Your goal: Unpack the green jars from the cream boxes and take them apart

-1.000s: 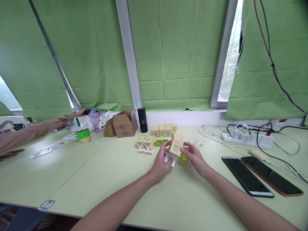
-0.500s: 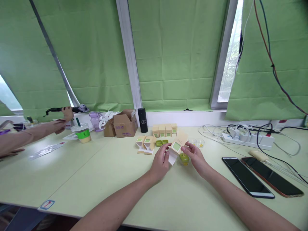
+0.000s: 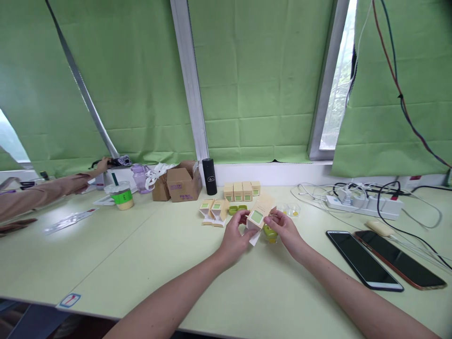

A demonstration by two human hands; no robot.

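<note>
Between my two hands is a small tan cardboard box (image 3: 260, 212) with a square green window, its white inner flap hanging down at the near end. My left hand (image 3: 237, 237) is closed on its left side, thumb near the flap. The fingers of my right hand (image 3: 285, 230) pinch its right edge. Just behind the right fingers, a small green container (image 3: 271, 234) with a clear yellowish base stands on the table. Two part-folded boxes (image 3: 213, 212) lie left of my hands, beside a pair of green lids or cups (image 3: 238, 209). Clear cups (image 3: 288, 210) with yellow bits sit at the right.
Several finished-looking boxes (image 3: 242, 191) stand in a row at the back. Nearby are a black tumbler (image 3: 209, 177), a brown carton (image 3: 184, 182) and a drink cup (image 3: 122, 195). Phones (image 3: 363, 260) and a power strip (image 3: 363, 207) with cables lie right. Another person's arm (image 3: 52, 188) reaches in from the left.
The box in my hands has tilted slightly, and my left thumb has moved across toward its flap. At the far left, the other person's hand has pushed the dark umbrella-like object farther back.
</note>
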